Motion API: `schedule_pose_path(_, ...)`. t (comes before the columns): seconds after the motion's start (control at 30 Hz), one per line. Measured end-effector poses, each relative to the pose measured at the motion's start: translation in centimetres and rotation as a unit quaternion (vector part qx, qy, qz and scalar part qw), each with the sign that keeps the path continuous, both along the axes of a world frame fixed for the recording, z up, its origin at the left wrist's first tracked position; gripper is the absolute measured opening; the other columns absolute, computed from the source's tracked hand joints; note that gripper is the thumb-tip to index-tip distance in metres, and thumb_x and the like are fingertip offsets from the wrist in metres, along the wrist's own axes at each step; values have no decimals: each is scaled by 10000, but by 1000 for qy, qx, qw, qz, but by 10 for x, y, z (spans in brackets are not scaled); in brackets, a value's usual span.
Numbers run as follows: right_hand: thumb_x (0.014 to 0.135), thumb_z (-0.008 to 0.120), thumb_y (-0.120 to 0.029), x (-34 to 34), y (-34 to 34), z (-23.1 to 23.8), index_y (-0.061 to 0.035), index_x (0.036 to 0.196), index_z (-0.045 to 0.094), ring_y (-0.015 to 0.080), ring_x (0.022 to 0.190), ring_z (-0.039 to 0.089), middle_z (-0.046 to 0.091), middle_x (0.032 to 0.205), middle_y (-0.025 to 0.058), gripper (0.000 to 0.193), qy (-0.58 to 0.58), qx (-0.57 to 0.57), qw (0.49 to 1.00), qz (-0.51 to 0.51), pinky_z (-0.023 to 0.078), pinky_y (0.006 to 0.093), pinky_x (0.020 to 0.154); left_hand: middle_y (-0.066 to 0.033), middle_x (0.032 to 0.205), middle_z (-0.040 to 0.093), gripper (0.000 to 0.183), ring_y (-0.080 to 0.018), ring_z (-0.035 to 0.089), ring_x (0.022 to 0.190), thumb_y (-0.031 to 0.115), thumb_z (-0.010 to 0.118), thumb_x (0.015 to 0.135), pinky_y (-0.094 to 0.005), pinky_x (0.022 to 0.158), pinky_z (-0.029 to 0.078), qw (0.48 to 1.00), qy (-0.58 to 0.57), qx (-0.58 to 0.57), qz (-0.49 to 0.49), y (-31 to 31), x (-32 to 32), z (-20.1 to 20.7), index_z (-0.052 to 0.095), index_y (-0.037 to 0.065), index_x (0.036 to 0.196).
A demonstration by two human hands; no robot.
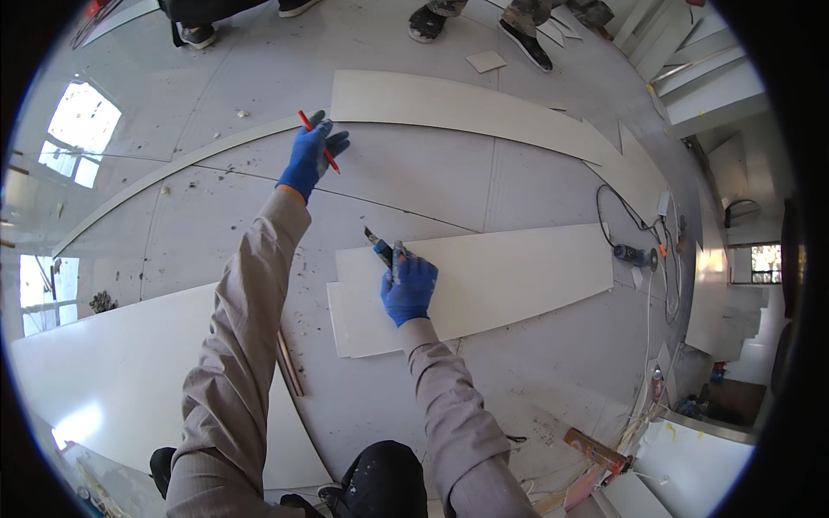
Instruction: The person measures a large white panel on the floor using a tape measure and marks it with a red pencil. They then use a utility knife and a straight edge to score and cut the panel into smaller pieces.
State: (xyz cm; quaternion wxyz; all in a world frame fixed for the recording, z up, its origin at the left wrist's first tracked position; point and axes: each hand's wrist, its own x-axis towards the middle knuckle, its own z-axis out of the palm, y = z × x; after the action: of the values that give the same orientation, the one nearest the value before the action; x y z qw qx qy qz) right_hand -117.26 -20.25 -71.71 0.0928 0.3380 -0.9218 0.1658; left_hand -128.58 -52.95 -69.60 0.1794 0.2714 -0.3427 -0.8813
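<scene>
My left hand point(304, 166), in a blue glove, reaches out to the left end of a long white board point(414, 97). A red pencil point(331, 161) is held slantwise across its fingers. Next to that hand runs a thin white strip point(192, 159), curving off to the left. Lower and further right, my gloved right hand point(409, 288) is closed around a utility knife point(380, 247), whose tip points up and left. This hand is above white panels point(518, 268) lying stacked on the floor. Whether it touches them I cannot tell.
Two people's legs and shoes point(522, 45) stand at the far edge, near a small white offcut point(486, 61). A corded power tool point(632, 255) lies right of the stacked panels. A large white sheet point(129, 371) and brown rods point(290, 367) lie at lower left; an orange-red tool point(596, 451) lies lower right.
</scene>
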Motion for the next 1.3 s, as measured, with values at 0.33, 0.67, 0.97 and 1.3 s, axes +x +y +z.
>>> schedule_pose_path(0.33, 822, 615, -210, -3, -1, 5, -62, 1204, 597, 352, 972, 579, 623, 1069, 161, 411, 3, -61, 998, -3, 411, 532, 885, -204, 1143, 647, 505, -369, 735, 917, 135, 606, 991, -482, 785, 634, 996, -49, -3, 70, -37, -48, -49, 404, 72, 1449)
schedule_pose_path(0.67, 817, 628, -175, -7, -3, 16, -54, 1206, 596, 337, 992, 584, 627, 1085, 153, 409, 24, -74, 997, 1, 413, 512, 907, -148, 1062, 721, 365, -271, 744, 894, 200, 639, 991, -309, 564, 502, 997, -77, 4, -11, -33, -39, -48, 538, 79, 1321)
schedule_pose_path(0.97, 816, 641, -184, -5, 0, 4, -50, 1239, 580, 358, 1019, 576, 620, 1116, 174, 448, -4, -56, 998, -12, 423, 543, 906, 2, 640, 562, 238, -76, 424, 439, 336, 724, 954, -213, 395, 329, 981, 25, -7, -191, 103, -13, 24, 619, 132, 891)
schedule_pose_path(1.3, 829, 674, -245, -11, -3, -12, -84, 1184, 677, 368, 1148, 572, 656, 1179, 178, 391, -14, -187, 982, -28, 425, 531, 987, -6, 527, 501, 224, -100, 444, 383, 194, 704, 898, -253, 382, 317, 948, -127, -134, -259, 191, 184, 142, 606, 77, 734)
